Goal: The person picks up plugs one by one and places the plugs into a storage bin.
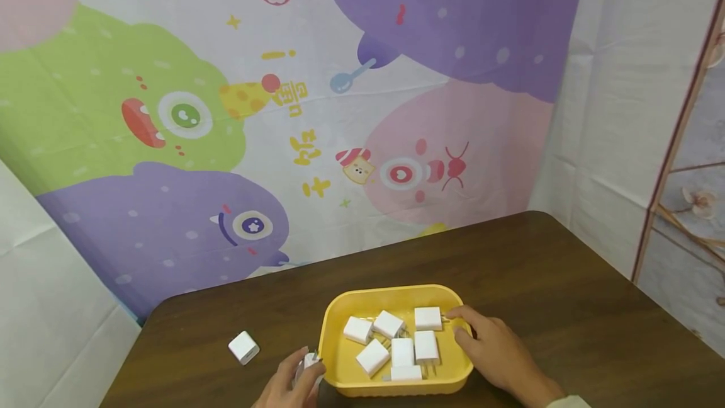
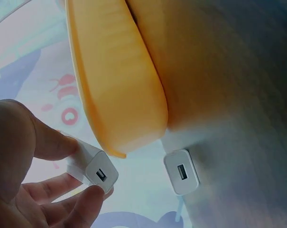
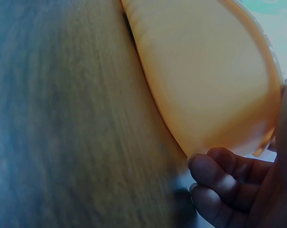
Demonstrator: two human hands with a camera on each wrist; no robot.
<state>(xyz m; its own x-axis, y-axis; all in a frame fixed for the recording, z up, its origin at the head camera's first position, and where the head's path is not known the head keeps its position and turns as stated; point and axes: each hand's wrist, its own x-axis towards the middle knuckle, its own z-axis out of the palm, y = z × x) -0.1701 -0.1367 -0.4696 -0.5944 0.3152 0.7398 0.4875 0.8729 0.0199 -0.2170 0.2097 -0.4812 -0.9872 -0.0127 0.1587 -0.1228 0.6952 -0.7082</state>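
Note:
My left hand (image 1: pixel 291 383) pinches a white USB charger (image 2: pixel 93 166) between thumb and fingers, just outside the left wall of a yellow plastic basin (image 1: pixel 396 390). Its USB port shows in the left wrist view and its prongs in the head view. My right hand (image 1: pixel 498 351) holds the basin's right rim. Two of its digits reach over the rim, near the prongs of a charger (image 1: pixel 427 318) inside. Other fingers (image 3: pixel 219 166) lie curled by the outer wall in the right wrist view. Several more white chargers (image 1: pixel 358 330) lie loosely in the basin.
Another white charger (image 1: pixel 244 347) sits on the dark wooden table (image 1: pixel 510 257), left of the basin. Behind the table hangs a cloth (image 1: pixel 317 225) printed with cartoon monsters. A pale curtain (image 1: pixel 606 112) hangs at the right.

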